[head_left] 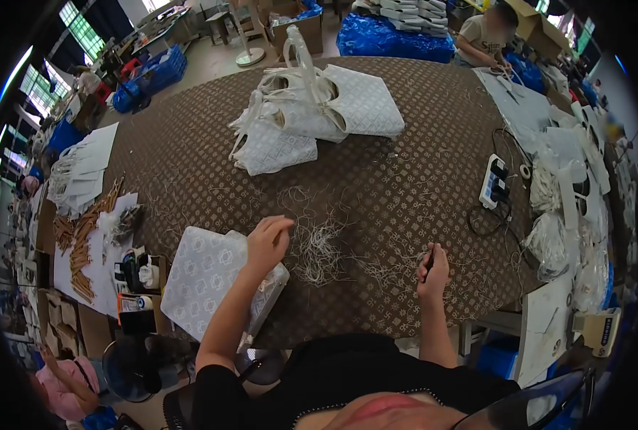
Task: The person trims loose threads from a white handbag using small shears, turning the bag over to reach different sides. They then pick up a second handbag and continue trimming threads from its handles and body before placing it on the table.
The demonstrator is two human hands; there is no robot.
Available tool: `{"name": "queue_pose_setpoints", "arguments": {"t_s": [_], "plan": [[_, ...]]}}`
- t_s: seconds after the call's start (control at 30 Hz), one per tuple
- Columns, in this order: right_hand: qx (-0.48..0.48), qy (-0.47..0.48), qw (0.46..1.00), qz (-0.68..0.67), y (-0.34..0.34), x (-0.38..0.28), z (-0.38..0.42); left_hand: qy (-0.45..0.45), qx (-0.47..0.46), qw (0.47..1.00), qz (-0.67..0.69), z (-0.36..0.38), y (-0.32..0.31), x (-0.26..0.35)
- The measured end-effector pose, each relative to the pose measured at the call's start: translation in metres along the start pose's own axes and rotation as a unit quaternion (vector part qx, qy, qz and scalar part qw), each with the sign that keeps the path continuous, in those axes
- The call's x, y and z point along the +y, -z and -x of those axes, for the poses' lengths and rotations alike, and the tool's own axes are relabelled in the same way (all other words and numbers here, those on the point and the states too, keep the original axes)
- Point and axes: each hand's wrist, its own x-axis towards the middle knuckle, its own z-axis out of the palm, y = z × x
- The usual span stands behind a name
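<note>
Left hand [267, 244] is half-curled, contents indeterminable, beside thread pile [319, 252]; right hand [435, 274] is closed round dark tool [429, 261]; white bag [203, 274] lies at table's [451, 129] near edge.

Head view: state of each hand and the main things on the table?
Left hand: fingers curled, grip unclear
Right hand: closed around dark tool
Dark tool: held; open or shut unclear
Near bag: lying down, partly hidden
Thread tangle: loose, spread out
Far bags: heaped together
Power strip: dark plugs inserted
</note>
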Motion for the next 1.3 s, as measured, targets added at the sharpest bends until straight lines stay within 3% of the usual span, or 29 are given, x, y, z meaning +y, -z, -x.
{"name": "queue_pose_setpoints", "arguments": {"t_s": [0.03, 0.13, 0.23, 0.43, 0.47, 0.57, 0.6, 0.67, 0.7, 0.77, 0.93, 1.0, 1.23, 1.3], "plan": [[0.006, 0.002, 1.000, -0.002, 0.000, 0.002, -0.003, 0.078, -0.033, 0.995, 0.049, -0.020, -0.020, -0.005], [0.018, -0.013, 1.000, -0.004, 0.008, 0.009, -0.011, 0.185, -0.142, 0.955, 0.183, -0.090, -0.097, -0.045], [0.094, -0.036, 0.995, 0.002, 0.022, 0.013, -0.016, 0.373, -0.166, 0.849, 0.335, -0.163, -0.164, -0.056], [0.153, -0.033, 0.988, 0.009, 0.050, 0.013, -0.023, 0.426, -0.027, 0.762, 0.487, -0.246, -0.254, -0.079], [0.157, -0.036, 0.987, -0.006, 0.054, 0.013, -0.025, 0.473, 0.005, 0.753, 0.457, -0.253, -0.261, -0.078], [0.162, -0.040, 0.986, -0.016, 0.052, 0.013, -0.024, 0.435, -0.051, 0.790, 0.428, -0.254, -0.262, -0.082], [0.161, -0.041, 0.986, -0.012, 0.050, 0.011, -0.024, 0.434, -0.052, 0.791, 0.429, -0.253, -0.260, -0.076], [0.155, -0.034, 0.987, -0.016, 0.046, 0.006, -0.023, 0.345, -0.028, 0.858, 0.379, -0.249, -0.243, -0.054], [0.150, -0.028, 0.988, -0.018, 0.045, 0.003, -0.022, 0.342, -0.028, 0.860, 0.377, -0.246, -0.230, -0.042], [0.137, -0.014, 0.989, -0.059, 0.056, 0.001, -0.027, 0.263, -0.106, 0.916, 0.283, -0.233, -0.201, -0.010], [0.089, 0.069, 0.977, -0.182, 0.065, -0.032, -0.009, 0.139, -0.157, 0.956, 0.207, -0.151, -0.092, 0.044], [0.096, 0.102, 0.975, -0.171, 0.067, -0.052, 0.005, 0.062, -0.245, 0.956, 0.151, -0.110, -0.047, 0.047], [0.064, 0.173, 0.983, 0.002, 0.059, -0.068, 0.041, 0.210, -0.365, 0.862, 0.281, 0.013, 0.033, 0.039], [0.000, 0.231, 0.967, 0.102, 0.039, -0.065, 0.050, 0.231, -0.379, 0.837, 0.319, 0.036, 0.040, 0.036]]}}
